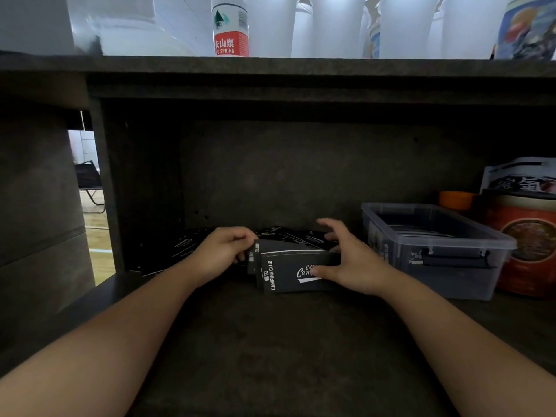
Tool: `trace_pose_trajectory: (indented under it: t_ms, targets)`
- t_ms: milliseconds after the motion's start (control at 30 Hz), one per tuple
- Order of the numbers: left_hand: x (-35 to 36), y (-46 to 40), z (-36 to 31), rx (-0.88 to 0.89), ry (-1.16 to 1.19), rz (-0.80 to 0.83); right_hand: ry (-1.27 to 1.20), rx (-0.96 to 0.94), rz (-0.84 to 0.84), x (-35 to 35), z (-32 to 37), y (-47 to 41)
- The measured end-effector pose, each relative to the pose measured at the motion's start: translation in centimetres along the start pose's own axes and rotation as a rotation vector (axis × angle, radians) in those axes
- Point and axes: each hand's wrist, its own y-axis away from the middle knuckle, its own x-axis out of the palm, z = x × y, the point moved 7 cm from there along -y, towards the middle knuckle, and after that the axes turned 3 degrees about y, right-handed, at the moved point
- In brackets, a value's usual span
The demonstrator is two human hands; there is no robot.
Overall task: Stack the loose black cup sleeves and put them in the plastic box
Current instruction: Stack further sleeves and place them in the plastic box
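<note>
Gripping one stack of black sleeves (288,270), both hands (221,251) work beside the plastic box (433,251) holding more sleeves.

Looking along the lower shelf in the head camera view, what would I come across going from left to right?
Loose black cup sleeves lying flat at the back → left hand → stack of black printed cup sleeves held between both hands → right hand → clear plastic box → red and orange round tin.
</note>
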Motion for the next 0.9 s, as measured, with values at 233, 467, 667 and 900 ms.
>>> trace_pose_trajectory:
  t_ms: [233, 467, 667, 900]
  targets:
    - [2.4, 1.3, -2.2, -0.173, 0.232, -0.436, -0.044, 0.010, -0.112, 1.1, 2.1, 0.5]
    - [-0.4, 4.4, -2.1, -0.157, 0.058, -0.703, -0.314, 0.074, -0.166, 4.7, 6.3, 1.5]
    - [-4.2, 5.7, -2.3, 0.101, -0.430, -0.557, -0.524, 0.212, -0.064, 8.4, 10.4, 1.4]
    - [-5.6, 7.4, 0.6, -0.036, -0.504, -0.496, -0.585, 0.329, -0.301, 7.1, 6.6, 0.2]
